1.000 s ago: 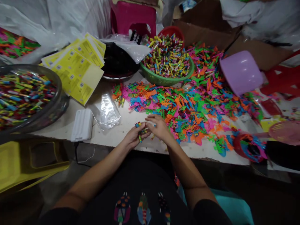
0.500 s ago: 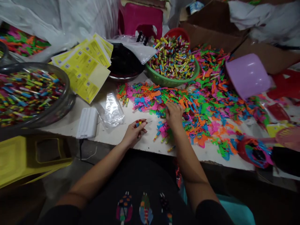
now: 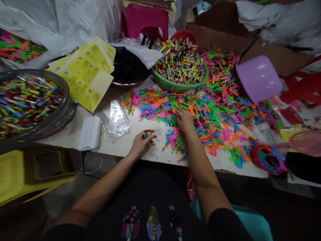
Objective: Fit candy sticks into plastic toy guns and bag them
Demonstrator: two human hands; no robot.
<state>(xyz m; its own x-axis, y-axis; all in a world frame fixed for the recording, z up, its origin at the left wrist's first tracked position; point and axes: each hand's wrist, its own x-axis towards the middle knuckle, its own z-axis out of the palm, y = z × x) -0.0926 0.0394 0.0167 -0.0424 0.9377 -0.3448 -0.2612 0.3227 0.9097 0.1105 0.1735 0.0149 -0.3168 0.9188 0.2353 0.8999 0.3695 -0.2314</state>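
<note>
Over the white tabletop (image 3: 150, 154), my left hand (image 3: 141, 143) is closed round a small blue-and-yellow tube (image 3: 147, 134). A thin pointed stick (image 3: 155, 131) juts out to the right from the same fingers. My right hand (image 3: 185, 119) reaches into a heap of bright plastic pieces (image 3: 210, 110) in pink, green, orange and blue. Its fingers are bent down among them, and whatever they pinch is hidden. Close to the right forearm lies a small cluster of pieces (image 3: 174, 138) with several striped tubes (image 3: 165, 144) by the table's front edge.
A green basin (image 3: 167, 87) full of small tubes stands behind the heap. At left are a grey tub (image 3: 65, 95) of tubes, yellow printed sheets (image 3: 82, 80), a clear plastic bag (image 3: 116, 118) and a white power bank (image 3: 89, 133). A purple tub (image 3: 259, 78) tilts at right.
The view has shifted slightly, so most things sit a little further left. My left hand still holds the tube, and my right hand remains at the heap with its fingers bent slightly differently.
</note>
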